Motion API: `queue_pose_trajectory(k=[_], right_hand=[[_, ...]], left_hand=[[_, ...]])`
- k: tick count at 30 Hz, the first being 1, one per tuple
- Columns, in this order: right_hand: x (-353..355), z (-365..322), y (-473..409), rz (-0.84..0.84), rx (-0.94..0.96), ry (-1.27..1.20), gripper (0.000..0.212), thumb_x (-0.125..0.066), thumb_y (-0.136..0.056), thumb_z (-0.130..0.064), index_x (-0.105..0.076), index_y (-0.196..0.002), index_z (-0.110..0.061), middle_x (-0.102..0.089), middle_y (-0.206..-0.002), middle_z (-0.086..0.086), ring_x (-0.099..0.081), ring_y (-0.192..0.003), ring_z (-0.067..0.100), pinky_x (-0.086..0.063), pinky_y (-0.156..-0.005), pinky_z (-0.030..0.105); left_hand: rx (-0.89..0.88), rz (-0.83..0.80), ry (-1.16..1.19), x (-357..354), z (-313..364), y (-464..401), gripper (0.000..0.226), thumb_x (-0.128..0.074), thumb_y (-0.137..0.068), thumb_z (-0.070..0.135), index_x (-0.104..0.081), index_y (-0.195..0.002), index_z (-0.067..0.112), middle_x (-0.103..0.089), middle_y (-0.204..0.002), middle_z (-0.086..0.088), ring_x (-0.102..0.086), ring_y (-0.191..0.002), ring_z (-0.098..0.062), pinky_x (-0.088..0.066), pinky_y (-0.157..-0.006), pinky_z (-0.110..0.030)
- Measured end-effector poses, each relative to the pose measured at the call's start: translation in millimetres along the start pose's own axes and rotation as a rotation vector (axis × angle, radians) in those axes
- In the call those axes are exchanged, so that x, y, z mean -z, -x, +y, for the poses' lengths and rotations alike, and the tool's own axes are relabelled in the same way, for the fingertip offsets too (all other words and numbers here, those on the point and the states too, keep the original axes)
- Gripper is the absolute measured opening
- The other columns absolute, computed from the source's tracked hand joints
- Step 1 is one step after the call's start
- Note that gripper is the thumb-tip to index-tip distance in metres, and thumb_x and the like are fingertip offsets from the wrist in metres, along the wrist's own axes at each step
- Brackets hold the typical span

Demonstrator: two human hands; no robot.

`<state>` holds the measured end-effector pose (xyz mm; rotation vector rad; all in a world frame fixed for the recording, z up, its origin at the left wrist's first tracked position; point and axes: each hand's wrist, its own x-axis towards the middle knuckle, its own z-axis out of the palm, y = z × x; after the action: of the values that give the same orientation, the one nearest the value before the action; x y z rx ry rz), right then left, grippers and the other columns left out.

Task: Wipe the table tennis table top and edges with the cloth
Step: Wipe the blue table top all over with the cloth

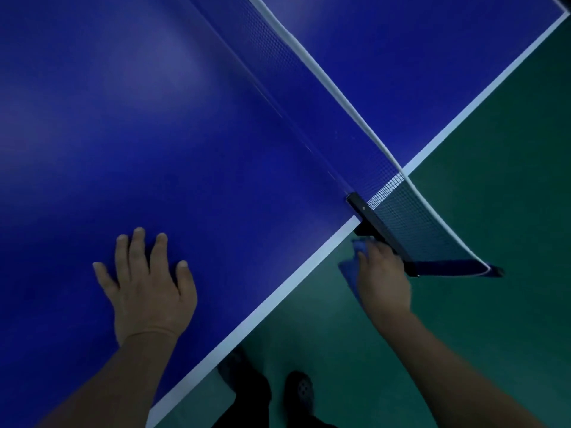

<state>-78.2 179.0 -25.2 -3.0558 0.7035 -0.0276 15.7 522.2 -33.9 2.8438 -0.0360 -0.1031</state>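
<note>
Cloth [350, 273] sits off the tabletop [154, 134], below its white side line, just short of the net clamp [363, 216]. Right hand [384, 279] grips it, fingers curled over the blue fabric, reaching down past the rim right next to the clamp. Likely working the side edge there, since the clamp and the overhanging net [417, 223] block a straight run along the rim.

Left hand [148, 285] lies flat on the blue surface, fingers spread and straight, holding nothing. Well apart from the clamp, inboard of the white line. Reads as a brace while the body leans over the edge.

So relative to the clamp: cloth and right hand just beside it and below the rim, left hand farther back along the same side, on top. Whether the cloth actually touches the edge is hidden.
</note>
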Motion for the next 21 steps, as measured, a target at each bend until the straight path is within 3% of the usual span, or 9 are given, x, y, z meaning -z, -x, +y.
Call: queue_pose_trajectory(k=[1,4,7,11,14,17,19,21], right_hand=[[5.2,10.4,8.7,0.066,-0.001,-0.033,0.019,-0.052,-0.089,0.001,-0.067,-0.101,0.002,-0.067,-0.099,0.019,-0.066,-0.085,0.042,-0.054,-0.073,0.045],[14.5,-4.1,5.8,0.185,0.017,-0.129,0.034,-0.047,-0.099,-0.018,-0.061,-0.125,-0.001,-0.065,-0.123,0.018,-0.059,-0.106,0.035,-0.045,-0.089,0.043],[9.9,-44.7,-29.3,0.234,0.139,-0.171,0.036,-0.064,-0.095,-0.012,-0.063,-0.128,0.002,-0.064,-0.13,0.019,-0.048,-0.108,0.025,-0.051,-0.084,0.04],[-10.9,-23.9,-45.5,-0.087,0.068,0.083,0.042,-0.046,-0.101,-0.029,-0.054,-0.138,-0.011,-0.052,-0.147,0.006,-0.057,-0.115,0.03,-0.047,-0.09,0.041],[6.1,17.1,-3.6,-0.228,0.042,0.138,0.038,-0.051,-0.096,-0.034,-0.065,-0.123,-0.012,-0.064,-0.121,0.01,-0.062,-0.098,0.036,-0.051,-0.081,0.042],[28.5,29.8,29.3,-0.17,-0.005,-0.11,0.041,-0.044,-0.1,-0.03,-0.067,-0.124,-0.006,-0.066,-0.12,0.014,-0.063,-0.107,0.037,-0.047,-0.089,0.04],[34.2,13.3,8.7,-0.043,-0.04,-0.287,0.047,-0.041,-0.1,-0.033,-0.063,-0.131,-0.006,-0.064,-0.129,0.011,-0.058,-0.113,0.032,-0.04,-0.099,0.034],[28.7,-17.0,-28.0,-0.034,0.013,-0.392,0.054,-0.037,-0.099,-0.039,-0.059,-0.137,-0.009,-0.061,-0.137,0.008,-0.055,-0.119,0.027,-0.039,-0.106,0.035]], left_hand=[[0.003,-0.001,0.002,0.2,0.1,0.2,0.065,-0.03,-0.095,0.042,-0.044,-0.147,0.005,-0.028,-0.16,-0.019,-0.013,-0.153,-0.034,-0.003,-0.12,-0.067],[0.009,-0.004,0.001,0.7,0.5,0.6,0.066,-0.029,-0.095,0.042,-0.043,-0.148,0.006,-0.028,-0.161,-0.019,-0.013,-0.153,-0.034,-0.002,-0.12,-0.066],[0.004,-0.005,0.0,1.1,0.7,0.9,0.065,-0.029,-0.095,0.042,-0.043,-0.148,0.006,-0.028,-0.161,-0.018,-0.013,-0.153,-0.034,-0.002,-0.12,-0.065],[0.005,-0.003,0.001,1.0,1.4,1.2,0.065,-0.03,-0.095,0.042,-0.043,-0.147,0.006,-0.028,-0.161,-0.018,-0.013,-0.153,-0.033,-0.001,-0.12,-0.065],[0.009,0.0,-0.001,0.9,1.0,0.2,0.065,-0.029,-0.095,0.043,-0.043,-0.148,0.007,-0.029,-0.16,-0.018,-0.014,-0.153,-0.033,-0.002,-0.12,-0.065],[0.009,-0.005,0.007,1.2,1.2,1.2,0.066,-0.029,-0.095,0.044,-0.044,-0.147,0.007,-0.029,-0.16,-0.018,-0.013,-0.153,-0.033,-0.003,-0.121,-0.065],[0.009,-0.007,0.012,1.6,1.4,0.2,0.066,-0.029,-0.095,0.044,-0.045,-0.147,0.007,-0.03,-0.16,-0.017,-0.013,-0.154,-0.033,-0.002,-0.121,-0.065],[0.002,-0.01,0.025,1.4,0.5,0.6,0.065,-0.03,-0.095,0.044,-0.045,-0.147,0.008,-0.03,-0.16,-0.016,-0.013,-0.154,-0.032,-0.002,-0.121,-0.065]])
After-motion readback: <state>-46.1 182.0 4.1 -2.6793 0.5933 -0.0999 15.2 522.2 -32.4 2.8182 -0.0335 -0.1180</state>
